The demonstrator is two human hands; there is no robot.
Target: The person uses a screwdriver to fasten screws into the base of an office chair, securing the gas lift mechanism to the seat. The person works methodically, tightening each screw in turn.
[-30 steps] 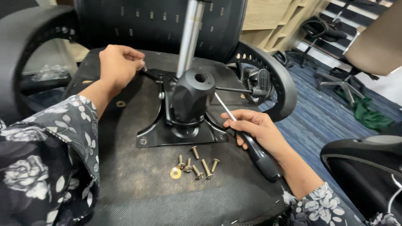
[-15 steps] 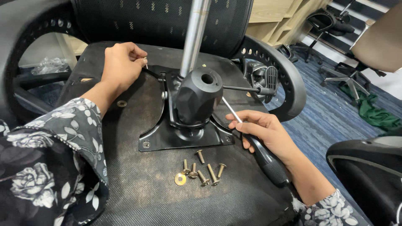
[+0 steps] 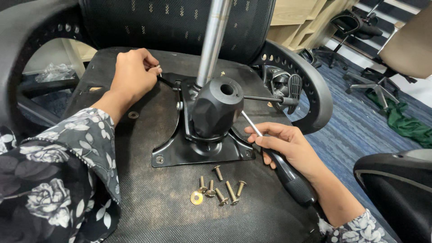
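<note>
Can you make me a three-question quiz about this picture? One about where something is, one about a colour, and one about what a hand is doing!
1. Where do the loose bolts lie?
A. On the blue carpet
B. On the upturned seat underside, near the metal plate
C. In the left hand

2. What colour is the flat washer beside the bolts?
A. Gold
B. Red
C. Green

3. What is the right hand doing?
A. Resting open and empty
B. Holding a cup
C. Gripping a screwdriver

Answers:
1. B, they sit in a small cluster on the seat underside, just in front of the black metal plate.
2. A, it shines gold against the black fabric.
3. C, its fingers wrap the black-handled screwdriver, while the left hand pinches something small at the plate's far corner.
</note>
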